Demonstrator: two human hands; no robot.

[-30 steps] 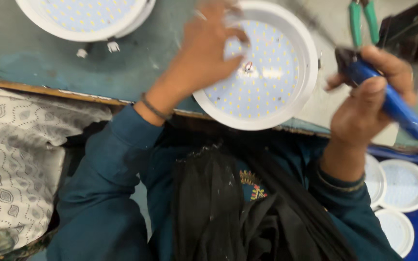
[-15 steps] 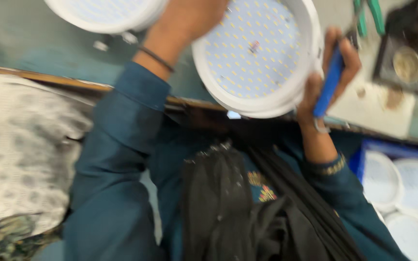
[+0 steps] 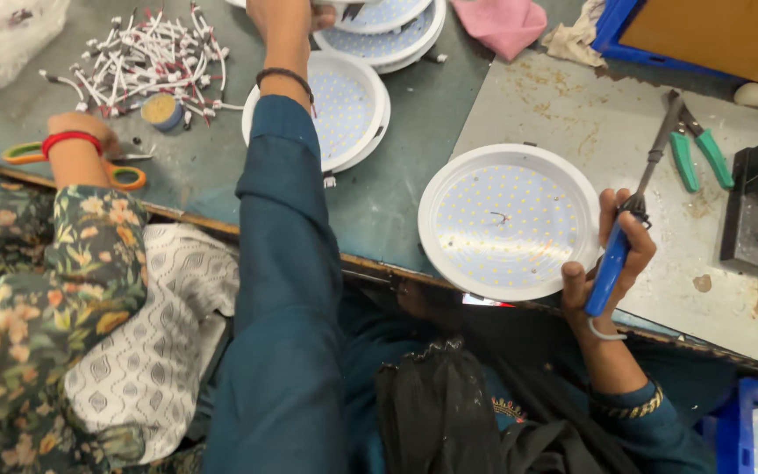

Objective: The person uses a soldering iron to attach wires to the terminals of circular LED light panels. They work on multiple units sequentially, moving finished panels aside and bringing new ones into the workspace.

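Beside right hand [image 3: 611, 263] gripping soldering iron [image 3: 633, 224], round LED panel [image 3: 509, 221]

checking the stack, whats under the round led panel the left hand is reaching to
Under that top panel lies another white LED panel, only its rim and front edge showing. The left hand covers part; anything lower is hidden.
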